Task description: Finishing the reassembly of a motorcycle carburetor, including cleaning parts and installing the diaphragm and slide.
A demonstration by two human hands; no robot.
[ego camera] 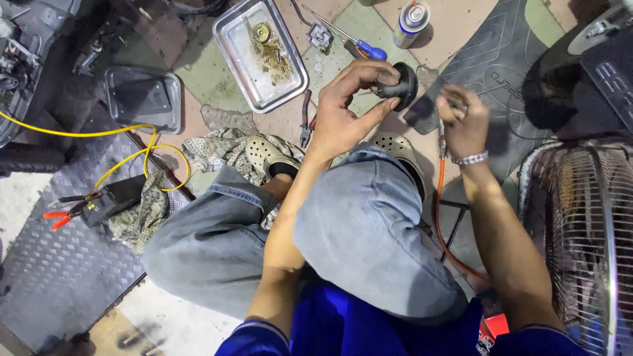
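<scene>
Black round part (399,84) is gripped in my left hand (343,112); right hand (461,118) clenches the orange hose (438,217) nozzle, better aimed steady, close.

**Clutter on a workshop floor**

A steel tray (232,39) holding brass parts lies beside a blue-handled screwdriver (361,48) and a spray can (411,22). A yellow cable (125,146) loops near red-handled pliers (66,212). A fan grille (583,231) stands at right.

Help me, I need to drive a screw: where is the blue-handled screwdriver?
In the head view the screwdriver lies on the floor at top centre, between the metal tray and the spray can.
</scene>
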